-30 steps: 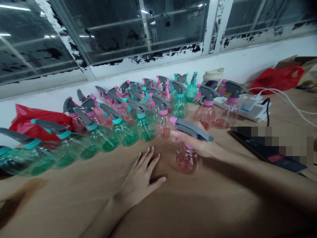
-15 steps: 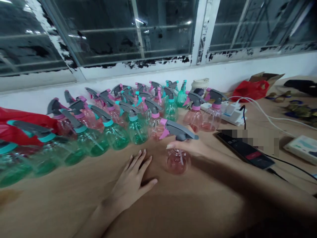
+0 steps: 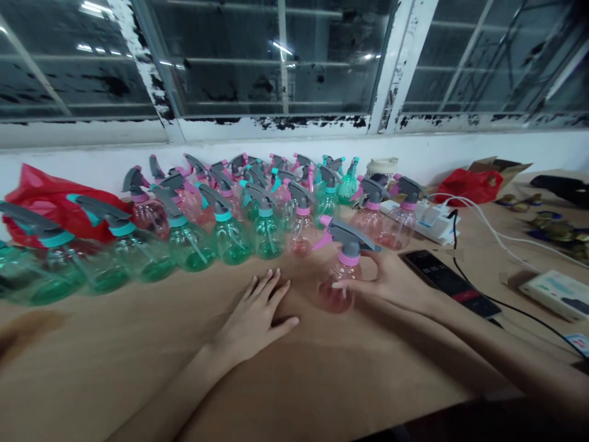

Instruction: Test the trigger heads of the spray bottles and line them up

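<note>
My right hand [image 3: 391,276] is wrapped round the body of a pink spray bottle [image 3: 338,293], its thumb across the front. The bottle stands upright on the wooden table [image 3: 276,393], with a grey and pink trigger head and a pink collar. My left hand [image 3: 257,313] lies flat on the table to the left of this bottle, fingers spread, holding nothing. Beyond both hands is a crowd of spray bottles. Green ones with teal collars, such as this green spray bottle [image 3: 232,240], form the front row. Pink-collared ones stand mostly behind them.
A red plastic bag [image 3: 59,199] lies behind the bottles at left, another red bag [image 3: 469,186] at back right. On the right are a phone [image 3: 448,279] with a cable, a white power strip [image 3: 437,227] and a white box [image 3: 556,291]. Windows [image 3: 276,55] line the back wall.
My right hand has shifted from the bottle's neck down to its body, uncovering the pink collar. My left hand still lies flat. The camera view has turned slightly left.
</note>
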Available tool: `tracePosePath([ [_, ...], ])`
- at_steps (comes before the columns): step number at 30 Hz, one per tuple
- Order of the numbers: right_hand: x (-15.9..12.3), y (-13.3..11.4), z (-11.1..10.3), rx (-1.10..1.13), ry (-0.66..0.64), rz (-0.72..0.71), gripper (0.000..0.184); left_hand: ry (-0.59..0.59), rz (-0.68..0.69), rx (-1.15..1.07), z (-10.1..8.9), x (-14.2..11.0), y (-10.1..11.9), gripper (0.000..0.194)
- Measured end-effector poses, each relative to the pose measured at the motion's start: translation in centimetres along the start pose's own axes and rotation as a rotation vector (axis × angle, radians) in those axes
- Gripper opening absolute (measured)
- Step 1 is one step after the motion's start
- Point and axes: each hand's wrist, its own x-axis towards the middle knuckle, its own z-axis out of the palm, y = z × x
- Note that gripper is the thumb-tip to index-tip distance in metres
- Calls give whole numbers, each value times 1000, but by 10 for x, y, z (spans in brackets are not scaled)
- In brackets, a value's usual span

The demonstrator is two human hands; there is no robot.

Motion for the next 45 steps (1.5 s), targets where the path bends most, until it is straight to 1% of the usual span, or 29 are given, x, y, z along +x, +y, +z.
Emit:
tracePosePath([
  [4,5,12,-2,-89,14,43,49,4,-1,-1,0,0,0,70],
  [6,13,19,-2,-95,43,30,49,-5,-3,8,-2,1,1,71],
  [9,27,31,1,-102,125,3,50,-13,-3,21,-2,1,1,72],
  [12,40,42,7,-139,232,15,53,1,2,38,0,1,-1,71],
  [14,48,49,10,-146,270,25,56,21,11,52,2,0,-3,71],
  [16,54,55,13,-152,272,35,57,44,22,63,4,0,-6,70],
  [19,62,61,14,-178,231,71,53,68,35,70,6,-1,-8,69],
  [24,76,63,16,-217,180,169,46,86,37,72,7,0,-8,67],
  [28,86,65,18,-217,177,219,46,106,46,79,7,-1,-9,65],
  [31,91,66,20,-207,171,227,47,104,51,72,6,-1,-9,67],
  [34,89,64,20,-183,171,203,50,96,48,63,5,-1,-9,67],
  [36,82,62,18,-157,176,177,53,103,45,52,6,-1,-9,66],
  [37,77,61,16,-140,179,167,52,109,44,48,7,-2,-9,66],
  [39,64,61,10,-107,184,161,41,121,49,47,8,-2,-10,66],
  [41,51,63,0,-89,198,183,26,124,58,55,10,-2,-11,66],
  [42,45,66,-5,-88,217,206,23,124,62,59,10,-2,-12,67],
  [45,35,79,-21,-115,305,301,26,129,68,70,12,-2,-13,68],
])
